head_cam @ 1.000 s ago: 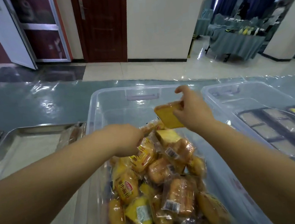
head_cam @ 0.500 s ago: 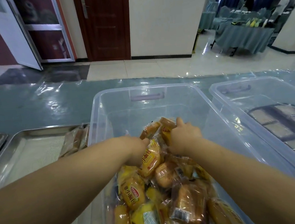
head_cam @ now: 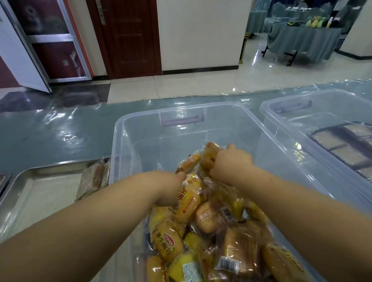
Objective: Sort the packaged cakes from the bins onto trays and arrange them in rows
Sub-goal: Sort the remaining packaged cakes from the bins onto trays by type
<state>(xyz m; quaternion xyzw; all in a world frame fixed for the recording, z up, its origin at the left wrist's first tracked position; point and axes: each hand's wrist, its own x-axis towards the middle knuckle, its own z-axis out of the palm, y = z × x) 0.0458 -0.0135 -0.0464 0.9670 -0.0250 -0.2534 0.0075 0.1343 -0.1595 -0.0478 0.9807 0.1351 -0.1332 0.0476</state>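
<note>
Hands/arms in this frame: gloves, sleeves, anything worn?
The left hand and right hand are ungloved, with no rings, watch or bands visible. The forearms have no sleeves as far as the frame shows. No markings.

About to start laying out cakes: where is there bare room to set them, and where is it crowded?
The steel tray left of the middle bin is mostly bare, bar some packets in its far right corner. The bin's far half is bare too. Crowded: its near half, heaped with cakes, and the rows in the right bin.
</note>
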